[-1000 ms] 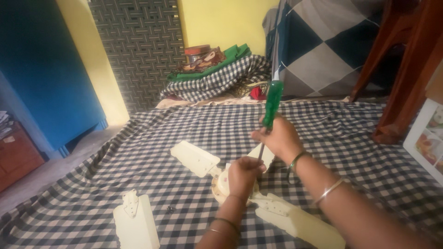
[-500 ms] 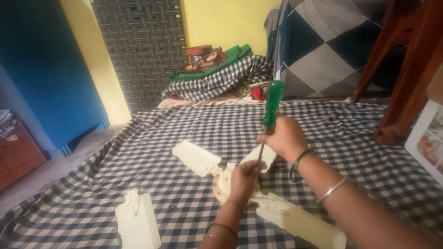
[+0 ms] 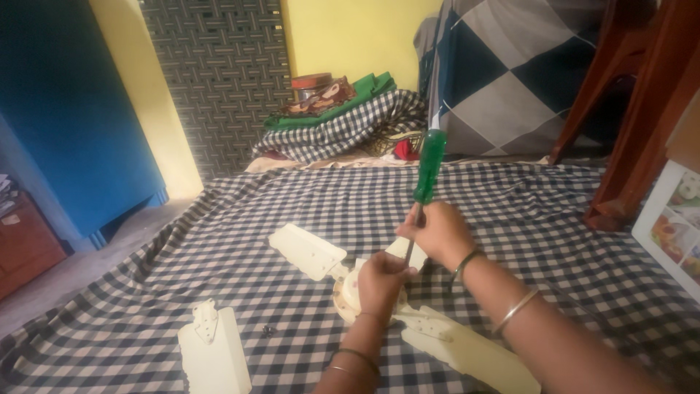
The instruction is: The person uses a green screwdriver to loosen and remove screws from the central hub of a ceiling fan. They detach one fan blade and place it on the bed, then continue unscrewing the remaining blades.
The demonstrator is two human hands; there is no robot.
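driving a screw at the fan hub (image 3: 348,290): right hand (image 3: 436,232) clamped round the lower handle of the green screwdriver (image 3: 427,166), shaft angled down toward the hub. left hand (image 3: 380,281) closed over the hub top, steadying it on the checked cloth (image 3: 510,219). hub sits mid-cloth w/ cream blades (image 3: 306,250) attached; one loose blade (image 3: 213,354) lies apart, front left, small screw (image 3: 268,330) near it. tip hidden behind the left hand, so can't tell if it's seated. next prob calls for keeping the shaft lined up w/ the screw and a firm hold on the hub.
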